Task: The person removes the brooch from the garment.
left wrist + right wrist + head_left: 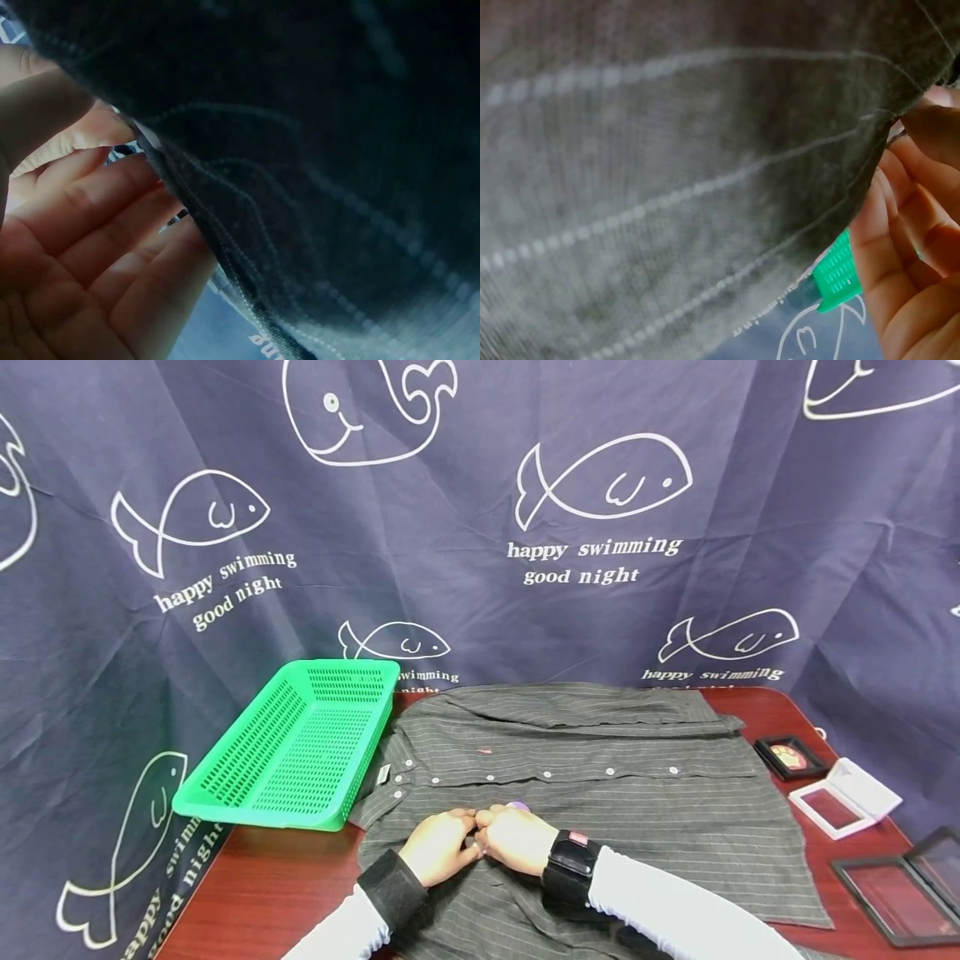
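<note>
A dark grey striped button-up shirt (637,810) lies spread on the table, its collar toward the green basket and a row of white buttons along its middle. My left hand (438,847) pinches the shirt's cloth near the chest. Right beside it, fingertips close together, my right hand (517,839) pinches the same stretch of cloth. Dark fabric (315,150) fills much of the left wrist view, its edge running along the fingers. In the right wrist view the cloth (682,172) hangs from the fingertips. A small purple piece (518,806) shows just behind the right hand.
On the left stands a green plastic basket (288,814). A black square case (790,757), an open white frame (846,797) and an open black frame (870,893) sit along the right edge of the red-brown table (262,877). A blue printed curtain (480,527) hangs behind.
</note>
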